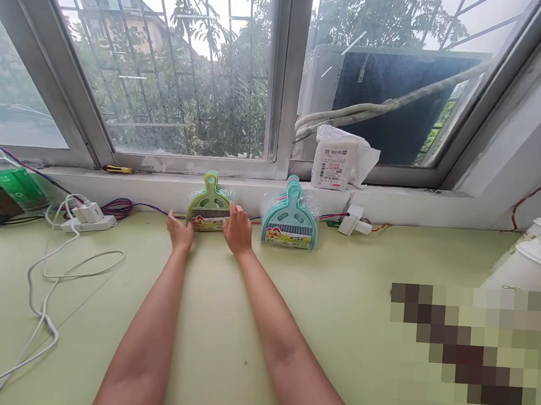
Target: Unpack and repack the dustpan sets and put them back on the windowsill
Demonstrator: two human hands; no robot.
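Note:
A green mini dustpan and brush set [210, 202] in clear plastic stands upright against the low wall below the window, with a printed label across its front. My left hand [180, 231] grips its left edge, fingers bent around the side. On the opposite edge, my right hand [239, 231] is closed with its fingers against the wrapping. Just to the right, a stack of teal dustpan and brush sets [291, 219] leans on the same wall, untouched. Whether more sets stand behind the green one is hard to make out.
White cables and a power strip [96, 222] lie on the green tabletop [216, 346] at left, near a green-labelled bottle [19, 187]. A yellow-handled tool [117, 169] and a wrapped package [339, 161] rest on the sill. White lidded tubs [533, 261] stand at right.

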